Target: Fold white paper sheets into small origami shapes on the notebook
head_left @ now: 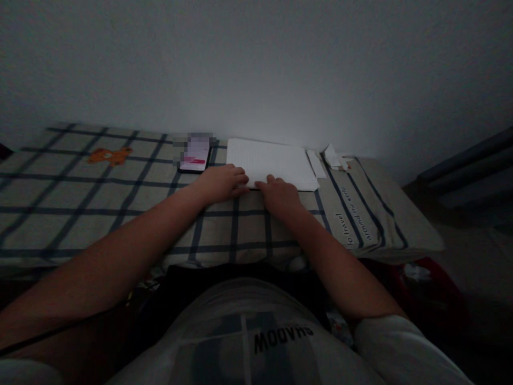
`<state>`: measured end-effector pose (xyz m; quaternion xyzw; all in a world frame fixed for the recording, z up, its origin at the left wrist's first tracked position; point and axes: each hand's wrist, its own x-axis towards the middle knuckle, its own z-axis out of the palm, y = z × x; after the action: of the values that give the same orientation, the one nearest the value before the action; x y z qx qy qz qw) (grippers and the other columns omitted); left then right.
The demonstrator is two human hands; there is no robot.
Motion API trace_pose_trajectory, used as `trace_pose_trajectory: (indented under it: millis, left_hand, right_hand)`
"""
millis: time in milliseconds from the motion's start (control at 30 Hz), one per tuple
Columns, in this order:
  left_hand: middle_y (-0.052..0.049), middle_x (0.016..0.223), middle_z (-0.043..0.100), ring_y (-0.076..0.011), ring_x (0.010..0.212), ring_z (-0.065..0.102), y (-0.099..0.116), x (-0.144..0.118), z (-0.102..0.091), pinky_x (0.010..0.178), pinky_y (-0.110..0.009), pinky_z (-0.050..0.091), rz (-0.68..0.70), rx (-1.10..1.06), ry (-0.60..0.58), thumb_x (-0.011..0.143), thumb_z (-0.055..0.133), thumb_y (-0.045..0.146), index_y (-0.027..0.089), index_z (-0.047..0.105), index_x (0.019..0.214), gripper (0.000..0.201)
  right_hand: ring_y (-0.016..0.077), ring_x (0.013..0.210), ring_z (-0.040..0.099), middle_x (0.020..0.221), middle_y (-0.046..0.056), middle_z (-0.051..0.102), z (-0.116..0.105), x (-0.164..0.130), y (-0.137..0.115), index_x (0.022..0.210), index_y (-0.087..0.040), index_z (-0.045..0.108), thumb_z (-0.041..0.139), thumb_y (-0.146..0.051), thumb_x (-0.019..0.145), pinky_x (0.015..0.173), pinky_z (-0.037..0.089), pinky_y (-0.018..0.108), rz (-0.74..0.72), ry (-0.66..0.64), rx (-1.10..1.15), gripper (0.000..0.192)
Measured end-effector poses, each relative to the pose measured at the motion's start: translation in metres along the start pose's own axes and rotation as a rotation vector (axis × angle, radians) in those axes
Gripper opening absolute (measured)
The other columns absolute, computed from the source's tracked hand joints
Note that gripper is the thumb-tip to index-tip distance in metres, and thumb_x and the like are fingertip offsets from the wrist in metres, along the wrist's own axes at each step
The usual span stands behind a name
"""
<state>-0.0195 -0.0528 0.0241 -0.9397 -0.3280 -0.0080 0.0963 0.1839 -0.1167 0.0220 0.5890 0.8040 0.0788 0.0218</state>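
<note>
A white pad of lined paper lies on the cloth-covered table, close to the wall. My left hand is at the pad's near left corner, its fingers bent over the edge and the thumb lower down. Just right of it, my right hand has its fingertips on the near edge, with fingers closed there. Both hands seem to grip the edge of the pad; the undersides of the fingers are hidden. A narrow torn strip of paper lies against the pad's right side.
Left of the pad lies a phone with a lit, partly blurred screen. Farther left is a small orange bear-shaped piece. Crumpled paper sits right of the pad. A checked tablecloth hangs over the front edge; a red bin stands below right.
</note>
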Motion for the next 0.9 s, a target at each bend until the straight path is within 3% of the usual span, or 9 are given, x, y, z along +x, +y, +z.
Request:
trace_pose_trajectory:
  millis: [567, 900]
  left_hand:
    - [-0.008, 0.125, 0.070, -0.0256, 0.111, 0.065, -0.005, -0.017, -0.002, 0.079, -0.033, 0.048, -0.047, 0.002, 0.012, 0.106, 0.039, 0.044, 0.019, 0.070, 0.121, 0.042]
    - [-0.009, 0.112, 0.074, -0.0256, 0.103, 0.069, -0.002, -0.017, -0.003, 0.075, -0.033, 0.047, -0.115, 0.005, -0.003, 0.107, 0.035, 0.043, 0.016, 0.071, 0.106, 0.044]
  right_hand:
    - [0.0260, 0.098, 0.066, 0.119, 0.013, 0.066, 0.004, -0.001, 0.002, 0.133, -0.026, 0.065, 0.037, -0.019, 0.104, 0.062, 0.038, 0.032, -0.009, 0.056, -0.017, 0.041]
    - [0.0257, 0.097, 0.065, 0.121, 0.013, 0.065, 0.004, 0.000, 0.002, 0.138, -0.028, 0.063, 0.034, -0.022, 0.105, 0.064, 0.039, 0.033, 0.008, 0.022, -0.007, 0.044]
